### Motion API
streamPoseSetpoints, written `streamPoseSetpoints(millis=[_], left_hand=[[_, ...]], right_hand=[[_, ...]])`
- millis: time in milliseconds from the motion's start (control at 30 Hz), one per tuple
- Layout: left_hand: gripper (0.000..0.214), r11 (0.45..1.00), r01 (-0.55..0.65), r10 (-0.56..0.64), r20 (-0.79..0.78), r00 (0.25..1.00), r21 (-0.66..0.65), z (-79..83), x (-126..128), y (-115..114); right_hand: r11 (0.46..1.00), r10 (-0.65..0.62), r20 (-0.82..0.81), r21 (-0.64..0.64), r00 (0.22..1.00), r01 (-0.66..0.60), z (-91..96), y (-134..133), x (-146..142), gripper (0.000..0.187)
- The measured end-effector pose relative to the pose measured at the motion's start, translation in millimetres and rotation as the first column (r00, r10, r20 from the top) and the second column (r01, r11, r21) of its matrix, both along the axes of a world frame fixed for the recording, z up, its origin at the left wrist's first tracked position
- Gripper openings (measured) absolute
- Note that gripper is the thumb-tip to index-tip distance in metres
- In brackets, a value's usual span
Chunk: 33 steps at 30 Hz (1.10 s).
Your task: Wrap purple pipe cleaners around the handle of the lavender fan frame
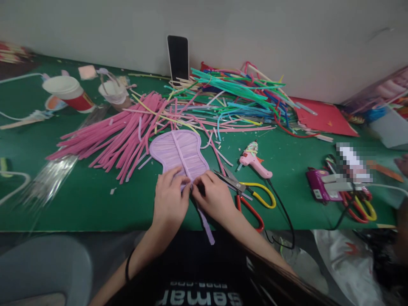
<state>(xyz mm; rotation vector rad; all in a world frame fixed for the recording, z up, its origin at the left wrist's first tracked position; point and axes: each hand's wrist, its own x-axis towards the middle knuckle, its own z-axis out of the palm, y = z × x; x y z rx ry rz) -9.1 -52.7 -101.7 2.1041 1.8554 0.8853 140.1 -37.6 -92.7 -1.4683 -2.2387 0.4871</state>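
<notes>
A flat lilac butterfly-shaped piece made of pipe cleaners lies on the green table, with a raised strip down its middle. At its near edge, my left hand is closed in a pinch on the lilac pipe cleaner of that strip. My right hand pinches the same strip right beside it, fingertips nearly meeting the left ones. The loose tail of the lilac pipe cleaner hangs down below my hands past the table edge. My fingers hide the exact spot where they grip.
Scissors lie open-bladed beside my right hand, with a pink glue gun beyond. Pink pipe cleaners spread to the left; mixed-colour ones pile up behind. A phone leans on the wall near a paper cup.
</notes>
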Motion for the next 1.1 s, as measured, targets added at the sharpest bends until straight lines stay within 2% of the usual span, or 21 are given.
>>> streamPoseSetpoints(millis=[100,200,333,533,700,933,1100], left_hand=[[0.017,0.999,0.032,-0.030,-0.122,0.992,0.010,2.4,4,-1],[0.020,0.994,0.112,-0.110,-0.195,0.975,0.002,5.9,3,2],[0.019,0.987,0.157,-0.159,-0.125,0.979,-0.024,7.9,-3,7],[0.013,0.995,0.097,-0.097,-0.013,0.995,-0.010,-2.0,-5,3],[0.012,0.998,0.067,-0.067,0.049,0.997,0.005,-7.1,-3,1],[0.014,0.994,0.110,-0.110,0.049,0.993,-0.008,-1.8,-6,4],[0.013,0.989,0.142,-0.137,0.084,0.987,-0.049,1.0,-11,5]], right_hand=[[1.000,0.012,0.059,0.013,0.998,-0.013,2.8,3,0,0.012],[0.999,0.037,0.044,0.023,0.998,-0.038,1.3,6,1,0.009],[0.997,0.025,-0.005,0.075,1.000,-0.025,-5.8,4,0,0.010],[0.995,-0.023,-0.026,0.099,0.999,0.026,-10.9,-2,-3,0.015],[0.995,-0.029,0.032,0.093,0.999,0.026,-6.5,-3,-4,0.017],[0.996,-0.011,0.174,0.087,0.985,-0.004,2.9,0,-5,0.019],[0.986,0.087,0.247,0.114,0.965,-0.118,4.7,7,3,0.016]])
